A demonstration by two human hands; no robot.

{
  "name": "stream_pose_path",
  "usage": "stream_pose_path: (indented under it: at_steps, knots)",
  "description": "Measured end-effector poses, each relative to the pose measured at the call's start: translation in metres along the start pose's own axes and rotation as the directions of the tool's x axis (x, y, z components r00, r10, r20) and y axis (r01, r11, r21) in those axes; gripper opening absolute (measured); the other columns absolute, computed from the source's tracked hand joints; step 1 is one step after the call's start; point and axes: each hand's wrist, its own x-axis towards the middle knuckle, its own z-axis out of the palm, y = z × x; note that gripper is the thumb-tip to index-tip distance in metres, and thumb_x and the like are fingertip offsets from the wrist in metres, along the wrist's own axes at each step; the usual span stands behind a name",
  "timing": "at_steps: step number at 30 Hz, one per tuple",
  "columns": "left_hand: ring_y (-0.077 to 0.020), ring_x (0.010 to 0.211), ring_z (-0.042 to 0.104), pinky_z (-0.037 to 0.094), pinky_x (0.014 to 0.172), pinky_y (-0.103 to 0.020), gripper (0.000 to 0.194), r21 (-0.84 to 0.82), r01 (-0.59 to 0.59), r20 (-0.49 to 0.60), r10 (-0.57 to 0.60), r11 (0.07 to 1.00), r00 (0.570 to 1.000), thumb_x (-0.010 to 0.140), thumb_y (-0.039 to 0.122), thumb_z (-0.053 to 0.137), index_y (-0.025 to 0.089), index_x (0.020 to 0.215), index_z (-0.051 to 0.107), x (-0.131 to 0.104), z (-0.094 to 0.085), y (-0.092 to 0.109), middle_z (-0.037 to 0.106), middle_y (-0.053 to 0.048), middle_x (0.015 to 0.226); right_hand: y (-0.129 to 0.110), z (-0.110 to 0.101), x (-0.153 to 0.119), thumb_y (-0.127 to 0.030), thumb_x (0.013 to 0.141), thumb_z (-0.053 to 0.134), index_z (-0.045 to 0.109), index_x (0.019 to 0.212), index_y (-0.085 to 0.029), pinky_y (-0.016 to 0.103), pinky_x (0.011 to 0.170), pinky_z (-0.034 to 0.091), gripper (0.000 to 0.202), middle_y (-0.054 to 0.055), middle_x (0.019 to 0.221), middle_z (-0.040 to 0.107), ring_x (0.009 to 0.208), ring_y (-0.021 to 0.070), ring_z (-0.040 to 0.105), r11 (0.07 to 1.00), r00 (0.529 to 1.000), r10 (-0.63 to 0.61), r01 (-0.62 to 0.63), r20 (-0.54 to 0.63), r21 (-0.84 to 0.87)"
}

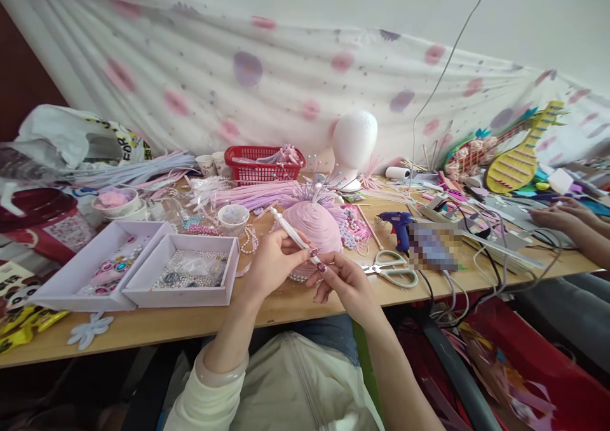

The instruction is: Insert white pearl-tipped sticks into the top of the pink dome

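Between my two hands runs a slim white strip (291, 230) with pearl-like beads at its upper end. My left hand (267, 262) pinches it along its middle, thumb against fingers. At the lower end, the thumb and fingers of my right hand (350, 286) are closed on the same strip. Just behind my hands stands a pink thread-wrapped dome (320, 218), partly hidden by them. Ball-headed pins (317, 180) fan out above it. Green-handled scissors (391, 269) lie to the right of my right hand, and a paper cup (233, 218) stands beyond my left.
Two white boxes (223, 296) hold beads and gems at left. A red basket (238, 175) and a white foam head (355, 142) stand behind. A blue glue gun (400, 227), cables and a yellow lute-shaped piece (512, 167) lie rightward. Another person's hands (562, 218) are at far right.
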Motion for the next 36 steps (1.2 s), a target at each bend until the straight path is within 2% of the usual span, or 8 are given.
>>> stream_pose_path:
  at_steps: [4, 11, 14, 21, 25, 30, 33, 36]
  knots:
    - [-0.0153, 0.068, 0.069, 0.055, 0.065, -0.025, 0.022, 0.019, 0.006, -0.009, -0.006, 1.0, 1.0, 0.062, 0.016, 0.079, 0.016, 0.076, 0.062, 0.003, 0.003, 0.002, 0.071, -0.002, 0.071, -0.004, -0.001, 0.0, -0.052, 0.079, 0.065, 0.056, 0.087, -0.017, 0.022, 0.046, 0.049, 0.037, 0.004, 0.072, 0.073, 0.045, 0.0111, 0.061, 0.999, 1.0, 0.022, -0.021, -0.017, 0.028]
    - [-0.0165, 0.075, 0.071, 0.056, 0.072, -0.028, 0.022, 0.117, -0.043, 0.003, 0.043, 0.992, 0.999, 0.063, 0.008, 0.073, 0.016, 0.078, 0.061, 0.003, 0.008, 0.004, 0.073, -0.003, 0.079, -0.002, 0.0, 0.002, -0.054, 0.077, 0.067, 0.059, 0.083, -0.016, 0.022, 0.046, 0.051, 0.039, 0.004, 0.068, 0.072, 0.045, 0.012, 0.063, 1.0, 0.995, 0.021, -0.02, -0.096, 0.011]
    - [-0.017, 0.076, 0.071, 0.056, 0.073, -0.028, 0.02, 0.136, -0.078, 0.0, 0.079, 0.988, 0.997, 0.065, 0.01, 0.072, 0.016, 0.08, 0.059, 0.003, 0.008, 0.004, 0.074, -0.003, 0.08, 0.0, 0.001, 0.004, -0.056, 0.075, 0.068, 0.059, 0.081, -0.016, 0.022, 0.044, 0.05, 0.042, 0.004, 0.065, 0.071, 0.044, 0.0121, 0.062, 1.0, 0.989, 0.011, -0.01, -0.145, 0.006]
    - [-0.0167, 0.074, 0.071, 0.054, 0.065, -0.025, 0.016, 0.27, -0.115, -0.021, 0.125, 0.956, 0.992, 0.069, 0.014, 0.069, 0.019, 0.081, 0.059, 0.001, 0.013, 0.004, 0.073, 0.0, 0.076, 0.006, 0.01, 0.005, -0.059, 0.075, 0.066, 0.058, 0.077, -0.018, 0.023, 0.042, 0.05, 0.043, 0.004, 0.062, 0.07, 0.043, 0.0139, 0.062, 0.996, 0.95, -0.089, 0.083, -0.301, -0.032]
    - [-0.0177, 0.075, 0.071, 0.054, 0.067, -0.028, 0.018, 0.238, -0.089, -0.016, 0.096, 0.967, 0.995, 0.071, 0.015, 0.067, 0.02, 0.085, 0.058, 0.001, 0.014, 0.005, 0.074, -0.001, 0.078, 0.01, 0.011, 0.007, -0.059, 0.076, 0.065, 0.057, 0.077, -0.018, 0.024, 0.043, 0.052, 0.042, 0.005, 0.062, 0.07, 0.044, 0.0148, 0.063, 0.995, 0.942, -0.099, 0.102, -0.319, -0.008]
    - [-0.0198, 0.08, 0.072, 0.054, 0.074, -0.032, 0.022, 0.278, -0.069, -0.042, 0.084, 0.958, 0.996, 0.07, 0.01, 0.066, 0.02, 0.085, 0.055, 0.001, 0.017, 0.014, 0.075, -0.002, 0.079, 0.009, 0.011, 0.008, -0.059, 0.074, 0.068, 0.057, 0.076, -0.017, 0.025, 0.043, 0.052, 0.043, 0.004, 0.059, 0.068, 0.044, 0.015, 0.062, 0.993, 0.933, -0.093, 0.113, -0.347, 0.035]
    - [-0.0195, 0.081, 0.072, 0.054, 0.077, -0.033, 0.021, 0.272, -0.091, -0.046, 0.108, 0.958, 0.993, 0.071, 0.011, 0.067, 0.021, 0.086, 0.055, 0.003, 0.021, 0.019, 0.075, -0.002, 0.078, 0.006, 0.011, 0.009, -0.058, 0.075, 0.067, 0.057, 0.076, -0.018, 0.025, 0.046, 0.053, 0.042, 0.004, 0.059, 0.068, 0.045, 0.0144, 0.062, 0.987, 0.912, -0.131, 0.155, -0.388, 0.032]
    - [-0.0195, 0.081, 0.072, 0.054, 0.078, -0.033, 0.022, 0.296, -0.145, -0.04, 0.164, 0.944, 0.986, 0.071, 0.015, 0.069, 0.02, 0.088, 0.056, 0.007, 0.022, 0.023, 0.074, -0.001, 0.078, 0.005, 0.009, 0.01, -0.058, 0.076, 0.067, 0.058, 0.077, -0.017, 0.025, 0.047, 0.053, 0.041, 0.003, 0.058, 0.067, 0.044, 0.0135, 0.061, 0.984, 0.917, -0.137, 0.169, -0.375, 0.055]
